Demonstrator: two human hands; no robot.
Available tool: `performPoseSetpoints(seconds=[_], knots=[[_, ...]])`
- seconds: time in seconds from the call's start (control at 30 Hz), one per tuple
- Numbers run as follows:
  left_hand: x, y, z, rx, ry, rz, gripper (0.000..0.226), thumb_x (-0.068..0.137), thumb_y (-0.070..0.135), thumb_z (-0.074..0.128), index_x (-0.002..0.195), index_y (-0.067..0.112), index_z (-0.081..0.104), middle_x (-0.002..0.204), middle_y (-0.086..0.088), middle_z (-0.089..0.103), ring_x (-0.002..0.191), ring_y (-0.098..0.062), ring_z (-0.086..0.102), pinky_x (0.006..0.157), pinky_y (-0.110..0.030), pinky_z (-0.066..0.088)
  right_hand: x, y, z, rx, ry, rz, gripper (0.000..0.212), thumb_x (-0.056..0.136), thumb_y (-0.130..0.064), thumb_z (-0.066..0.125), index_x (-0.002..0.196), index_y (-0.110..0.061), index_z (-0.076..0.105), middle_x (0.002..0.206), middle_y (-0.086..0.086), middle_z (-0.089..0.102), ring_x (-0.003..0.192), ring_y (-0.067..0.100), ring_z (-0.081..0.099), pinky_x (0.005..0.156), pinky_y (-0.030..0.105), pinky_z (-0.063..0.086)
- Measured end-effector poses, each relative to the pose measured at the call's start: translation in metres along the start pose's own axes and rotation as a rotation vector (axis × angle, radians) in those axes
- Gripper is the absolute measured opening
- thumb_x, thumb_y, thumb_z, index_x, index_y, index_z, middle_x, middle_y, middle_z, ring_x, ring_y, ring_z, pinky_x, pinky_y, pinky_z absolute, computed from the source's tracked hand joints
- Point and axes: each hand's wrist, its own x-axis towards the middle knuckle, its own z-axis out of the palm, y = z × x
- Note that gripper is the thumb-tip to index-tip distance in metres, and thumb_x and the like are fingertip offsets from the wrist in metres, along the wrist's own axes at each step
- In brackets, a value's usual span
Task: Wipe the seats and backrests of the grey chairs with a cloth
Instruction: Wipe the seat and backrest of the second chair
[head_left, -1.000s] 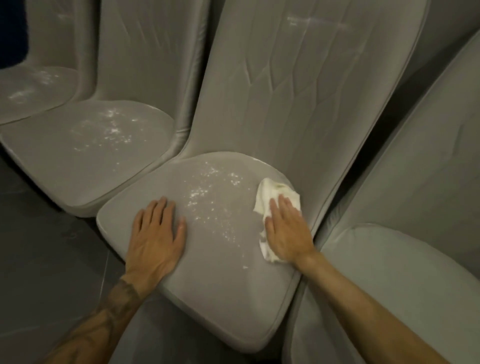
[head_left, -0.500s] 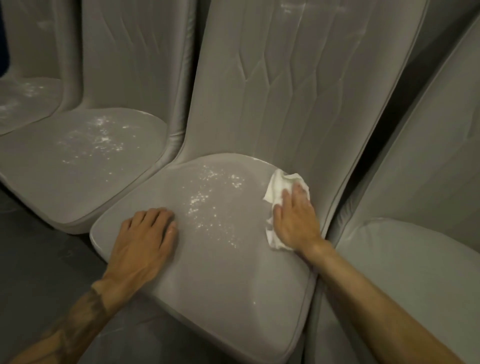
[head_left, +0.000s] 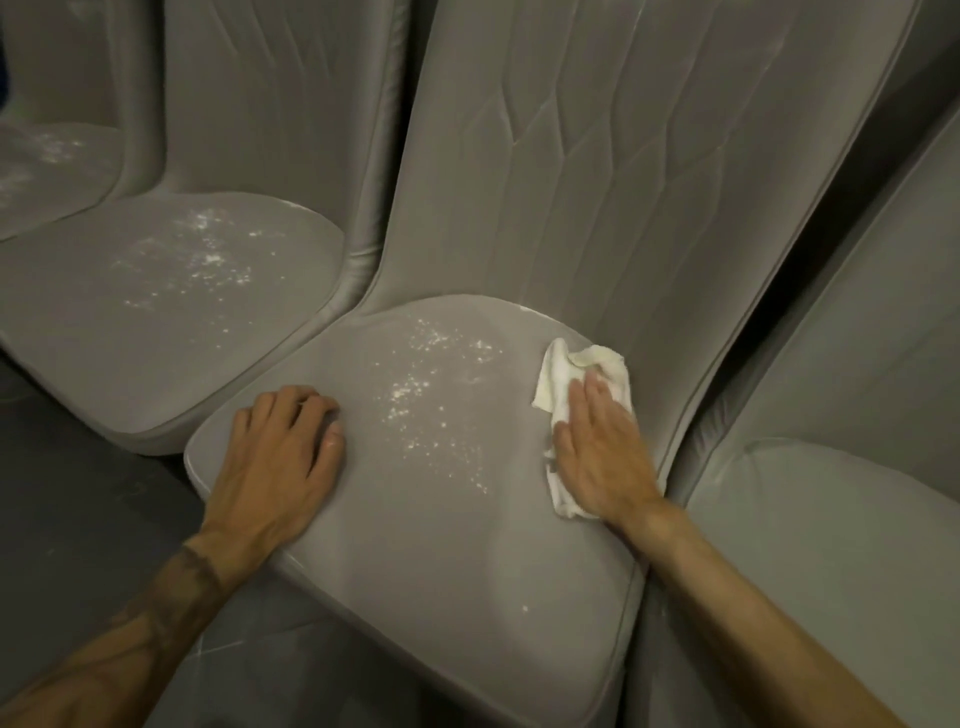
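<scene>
A grey upholstered chair fills the middle of the view, its seat (head_left: 441, 519) dusted with white powder (head_left: 431, 395) and its stitched backrest (head_left: 597, 182) rising behind. My right hand (head_left: 597, 447) lies flat with straight fingers on a crumpled white cloth (head_left: 558, 374), pressing it onto the seat's right rear part, close to the backrest. My left hand (head_left: 280, 452) rests on the seat's left front corner with its fingers slightly curled, holding nothing.
A second grey chair seat (head_left: 156, 312) with white powder stands to the left, and a third seat (head_left: 41, 161) shows at the far left. Another grey chair (head_left: 831, 545) stands tight against the right side. Dark floor (head_left: 78, 493) lies at the lower left.
My right hand has slid the cloth further back along the seat's right side towards the backrest. My left hand's fingers have curled slightly at the front left corner.
</scene>
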Motion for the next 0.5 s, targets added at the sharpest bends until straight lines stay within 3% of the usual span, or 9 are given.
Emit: performPoseSetpoints(seconds=[0.17,0.33,0.5], knots=[[-0.001,-0.001,-0.001,-0.003,-0.002,-0.002,0.038,0.102,0.036,0.037,0.118,0.012,0.063,0.118,-0.007,0.056,0.101,-0.027,0.049,0.088,-0.048,0.041,-0.069,-0.036,0.023,0.231,0.029,-0.252,0.067,0.106,-0.054,0.001,0.165,-0.022,-0.007,0.172,-0.003,-0.013,0.16,0.012,-0.011,0.13,0.033,-0.002],[-0.001,0.003,-0.003,0.016,-0.003,-0.006,0.038,0.102,0.034,0.038,0.119,0.012,0.063,0.119,-0.009,0.057,0.102,-0.03,0.051,0.091,-0.05,0.041,-0.047,0.01,0.002,0.061,-0.041,0.049,0.062,0.109,-0.037,0.0,0.162,-0.007,-0.013,0.17,0.014,-0.019,0.159,0.026,-0.016,0.13,0.037,-0.002],[-0.001,0.007,-0.005,0.033,-0.007,-0.015,0.038,0.1,0.033,0.038,0.117,0.011,0.064,0.119,-0.01,0.058,0.103,-0.031,0.051,0.09,-0.048,0.04,-0.113,-0.057,0.02,0.215,-0.013,-0.237,0.065,0.106,-0.05,-0.006,0.164,-0.021,-0.011,0.172,0.0,-0.015,0.159,0.016,-0.014,0.131,0.039,-0.003]])
